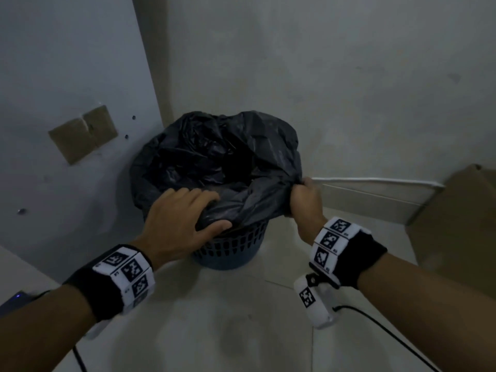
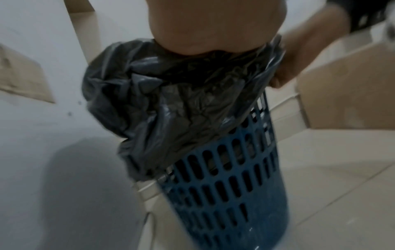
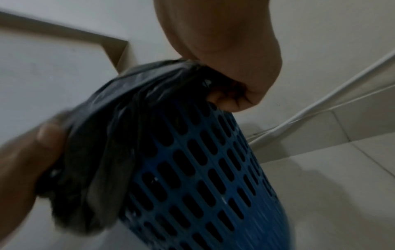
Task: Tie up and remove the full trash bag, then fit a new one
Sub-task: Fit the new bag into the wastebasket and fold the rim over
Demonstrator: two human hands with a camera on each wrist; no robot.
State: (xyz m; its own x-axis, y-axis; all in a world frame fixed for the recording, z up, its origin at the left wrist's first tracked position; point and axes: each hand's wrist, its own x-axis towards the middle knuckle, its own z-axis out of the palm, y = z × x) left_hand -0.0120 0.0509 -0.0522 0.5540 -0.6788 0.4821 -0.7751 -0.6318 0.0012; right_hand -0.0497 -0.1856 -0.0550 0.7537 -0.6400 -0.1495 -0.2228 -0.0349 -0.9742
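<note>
While both hands — left hand (image 1: pixel 180 216), right hand (image 1: pixel 305 197) — clutch the trash bag (image 1: pixel 214 157), its mouth faces up.

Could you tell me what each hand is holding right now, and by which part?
Both hold the black plastic trash bag by its top edge: the right hand grips a bunched section, the left hand grasps the near rim.

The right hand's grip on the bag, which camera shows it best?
Right wrist view: the right hand fills the frame, fingers curled round bunched black bag. Head view shows only its back; left wrist view only a blurred edge.
</note>
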